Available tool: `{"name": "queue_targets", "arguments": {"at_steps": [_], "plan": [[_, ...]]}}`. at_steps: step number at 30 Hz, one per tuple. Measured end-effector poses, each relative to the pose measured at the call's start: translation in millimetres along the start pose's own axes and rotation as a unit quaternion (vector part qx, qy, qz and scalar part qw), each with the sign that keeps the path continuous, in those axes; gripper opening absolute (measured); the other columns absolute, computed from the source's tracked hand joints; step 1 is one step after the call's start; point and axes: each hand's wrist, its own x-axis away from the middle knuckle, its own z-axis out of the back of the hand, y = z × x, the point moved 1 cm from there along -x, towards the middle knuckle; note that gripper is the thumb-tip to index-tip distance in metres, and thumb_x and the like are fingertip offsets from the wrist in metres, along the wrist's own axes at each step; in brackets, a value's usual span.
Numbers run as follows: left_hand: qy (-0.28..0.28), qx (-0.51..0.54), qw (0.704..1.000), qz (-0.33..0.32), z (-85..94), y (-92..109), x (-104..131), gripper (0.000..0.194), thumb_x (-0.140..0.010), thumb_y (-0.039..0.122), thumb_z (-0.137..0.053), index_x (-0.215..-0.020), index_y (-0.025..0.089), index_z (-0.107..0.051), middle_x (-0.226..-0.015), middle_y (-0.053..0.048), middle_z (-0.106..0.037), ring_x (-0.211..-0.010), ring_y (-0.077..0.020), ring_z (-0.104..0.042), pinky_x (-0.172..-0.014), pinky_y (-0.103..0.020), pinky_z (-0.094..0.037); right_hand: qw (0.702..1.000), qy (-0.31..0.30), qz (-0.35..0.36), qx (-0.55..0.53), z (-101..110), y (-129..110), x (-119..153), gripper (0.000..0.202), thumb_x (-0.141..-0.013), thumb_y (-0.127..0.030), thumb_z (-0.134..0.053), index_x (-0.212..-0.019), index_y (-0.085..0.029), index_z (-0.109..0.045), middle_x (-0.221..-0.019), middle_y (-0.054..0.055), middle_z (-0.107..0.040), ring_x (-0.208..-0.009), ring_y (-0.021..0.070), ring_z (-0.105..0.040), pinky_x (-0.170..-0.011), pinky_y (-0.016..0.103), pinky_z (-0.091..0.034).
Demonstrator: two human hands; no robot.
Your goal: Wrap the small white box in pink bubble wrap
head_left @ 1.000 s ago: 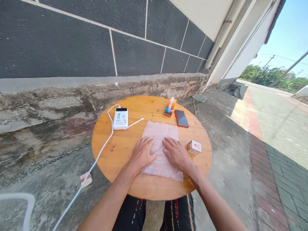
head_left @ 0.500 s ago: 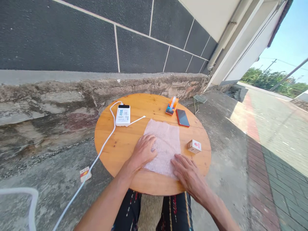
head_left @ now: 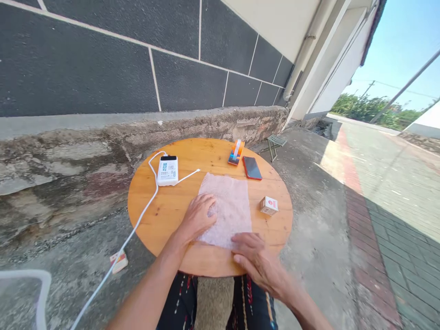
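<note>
A sheet of whitish bubble wrap (head_left: pixel 231 201) lies flat on the round wooden table (head_left: pixel 185 151). My left hand (head_left: pixel 200 215) rests on its left edge, fingers stretched out and curving a little over the sheet. At the lower right corner, my right hand (head_left: pixel 254 256) touches the sheet with its fingertips, thumb apart from the fingers. To the right of the sheet stands a small white box (head_left: pixel 268 206) with a red mark.
A white power bank (head_left: pixel 168 171) with a white cable sits at the table's left. An orange tape dispenser (head_left: pixel 236 152) and a red-edged phone (head_left: pixel 252 168) lie at the back right. Beyond are a folding stool (head_left: pixel 275 143) and a wall (head_left: pixel 113 68). A carton (head_left: pixel 118 261) is on the ground.
My right hand has moved down and inward along the sheet's lower right corner, and its thumb now shows apart. My left hand stays on the sheet. The whole view has shifted slightly.
</note>
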Motion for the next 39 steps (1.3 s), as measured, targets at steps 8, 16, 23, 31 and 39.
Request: {"name": "queue_targets", "arguments": {"at_steps": [8, 16, 23, 31, 39], "plan": [[-0.001, 0.01, 1.0, 0.008, -3.1, -3.1, -0.7, 0.035, -0.07, 0.017, -0.056, -0.104, 0.019, -0.061, -0.129, -0.009, -0.055, -0.122, -0.026, -0.046, -0.106, -0.043, -0.035, 0.955, 0.214, -0.201, 0.038, 42.9, 106.4, 15.0, 0.043, -0.084, -0.033, -0.053, -0.126, -0.023, -0.052, -0.136, 0.011, -0.049, -0.121, 0.0284, -0.049, -0.088, 0.044, -0.049], [0.006, 0.033, 0.999, 0.011, 0.3, 0.6, 0.5, 0.026, -0.071, 0.019, -0.059, -0.097, 0.019, -0.061, -0.127, -0.008, -0.056, -0.12, -0.025, -0.047, -0.104, -0.042, -0.037, 0.941, 0.175, -0.285, -0.049, 44.4, 133.9, -11.8, 0.045, -0.076, -0.035, -0.06, -0.118, -0.02, -0.056, -0.104, 0.008, -0.068, -0.085, 0.0247, -0.064, -0.078, 0.041, -0.05], [0.009, 0.034, 0.999, 0.017, 0.6, 1.6, 1.3, 0.028, -0.071, 0.018, -0.058, -0.099, 0.019, -0.062, -0.13, -0.009, -0.054, -0.123, -0.0255, -0.045, -0.106, -0.043, -0.035, 0.961, 0.208, -0.105, -0.152, 15.5, 78.2, -68.6, 0.043, -0.077, -0.031, -0.062, -0.119, -0.022, -0.054, -0.118, 0.009, -0.062, -0.096, 0.0221, -0.06, -0.081, 0.038, -0.049], [0.013, 0.023, 1.0, 0.014, 3.8, 4.7, -0.2, 0.035, -0.068, 0.014, -0.056, -0.102, 0.021, -0.063, -0.124, -0.007, -0.057, -0.118, -0.0248, -0.048, -0.103, -0.042, -0.038, 0.981, 0.137, -0.079, -0.111, -16.2, 71.1, -97.4, 0.047, -0.075, -0.02, -0.063, -0.12, -0.02, -0.052, -0.115, 0.009, -0.063, -0.101, 0.0227, -0.059, -0.085, 0.038, -0.047], [0.018, 0.019, 1.0, 0.008, 4.0, 4.8, 1.2, 0.035, -0.068, 0.014, -0.055, -0.101, 0.021, -0.063, -0.123, -0.007, -0.057, -0.118, -0.024, -0.048, -0.103, -0.04, -0.038, 0.984, 0.114, -0.064, -0.117, -8.1, 67.7, -93.9, 0.045, -0.076, -0.023, -0.063, -0.12, -0.021, -0.053, -0.117, 0.009, -0.062, -0.101, 0.0235, -0.06, -0.086, 0.039, -0.047]]}}
